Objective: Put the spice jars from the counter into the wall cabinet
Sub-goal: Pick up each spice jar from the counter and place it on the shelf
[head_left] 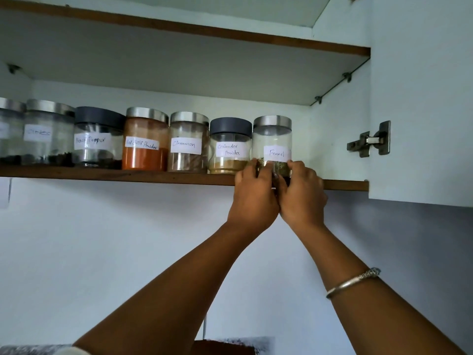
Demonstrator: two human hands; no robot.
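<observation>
A glass fennel jar [272, 139] with a steel lid stands at the right end of a row on the wall cabinet's lower shelf [128, 175]. My left hand [253, 198] and my right hand [302, 198] both grip its base from below. To its left stand the coriander powder jar [229, 146], cinnamon jar [188, 142], red chilli powder jar [145, 139], black pepper jar [98, 138] and cloves jar [47, 131]. Another jar [10, 131] is cut off at the left edge.
The cabinet's open door [422, 98] hangs at the right with a metal hinge [369, 140]. An upper shelf [230, 34] runs above the jars. Shelf space to the right of the fennel jar is bare. A white wall lies below the cabinet.
</observation>
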